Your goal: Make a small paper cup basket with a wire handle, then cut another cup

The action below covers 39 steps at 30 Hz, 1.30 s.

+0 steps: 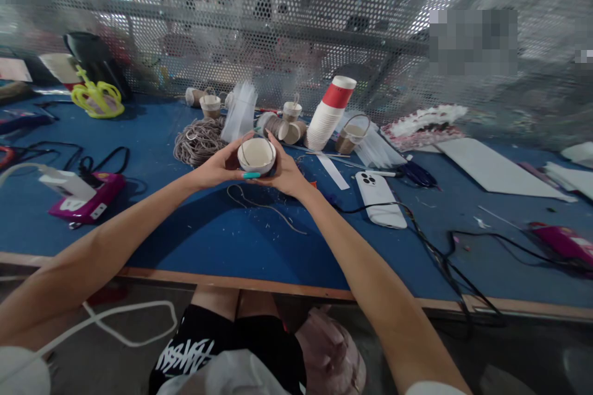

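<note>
Between my two hands, a small white paper cup is held above the blue table, its open mouth tilted toward me. A thin cord crosses its rim. My left hand is closed round the cup's left side, and my right hand grips its right side. A turquoise strip, perhaps a fingernail, shows at the cup's lower edge. Below my hands lies a loose piece of thin cord. Just behind the left hand sits a heap of grey-brown cord. The cup's underside and several fingertips are hidden.
A leaning stack of paper cups stands behind, near a cord-wrapped cup with a handle. A white phone and black cables lie right. At left are a purple power strip and a yellow holder. Perforated metal panel backs the table.
</note>
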Tool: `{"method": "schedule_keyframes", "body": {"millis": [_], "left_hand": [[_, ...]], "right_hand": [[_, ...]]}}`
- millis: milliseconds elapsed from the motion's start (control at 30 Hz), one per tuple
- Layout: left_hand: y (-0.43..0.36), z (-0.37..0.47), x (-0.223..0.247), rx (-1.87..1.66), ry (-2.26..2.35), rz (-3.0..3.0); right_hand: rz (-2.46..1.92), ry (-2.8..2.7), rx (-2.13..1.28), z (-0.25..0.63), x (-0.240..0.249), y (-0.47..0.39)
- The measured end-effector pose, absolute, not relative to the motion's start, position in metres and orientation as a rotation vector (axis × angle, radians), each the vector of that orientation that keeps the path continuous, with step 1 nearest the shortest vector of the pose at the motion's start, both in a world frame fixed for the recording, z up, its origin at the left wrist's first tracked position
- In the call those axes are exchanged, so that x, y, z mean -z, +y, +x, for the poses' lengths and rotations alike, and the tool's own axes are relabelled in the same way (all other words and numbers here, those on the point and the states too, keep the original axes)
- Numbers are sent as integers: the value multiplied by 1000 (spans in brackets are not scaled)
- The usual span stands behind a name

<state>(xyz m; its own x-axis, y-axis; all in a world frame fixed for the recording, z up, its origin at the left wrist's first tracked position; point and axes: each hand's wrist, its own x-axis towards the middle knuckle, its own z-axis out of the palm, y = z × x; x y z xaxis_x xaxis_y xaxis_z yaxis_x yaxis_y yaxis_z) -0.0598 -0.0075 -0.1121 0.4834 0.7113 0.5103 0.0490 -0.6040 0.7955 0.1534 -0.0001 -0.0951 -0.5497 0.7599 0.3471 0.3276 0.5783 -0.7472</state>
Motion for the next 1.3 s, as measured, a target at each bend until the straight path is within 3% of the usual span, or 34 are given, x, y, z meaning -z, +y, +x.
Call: {"method": "schedule_keyframes", "body": {"millis": [200, 500, 967, 1300], "left_hand": [[-10, -63, 102, -1471, 820, 1977], [-26, -54, 89, -1768, 1096, 2152], [-27, -61, 91, -1842, 1206, 2469], [-18, -63, 100, -1731, 1339, 2704]], "right_hand": [[-807, -2108, -507, 147, 93, -4], [-878, -2104, -339, 139, 110, -1], [-953, -2179, -425, 134, 109, -8], [-962, -2111, -710, 130, 114, -9]]}}
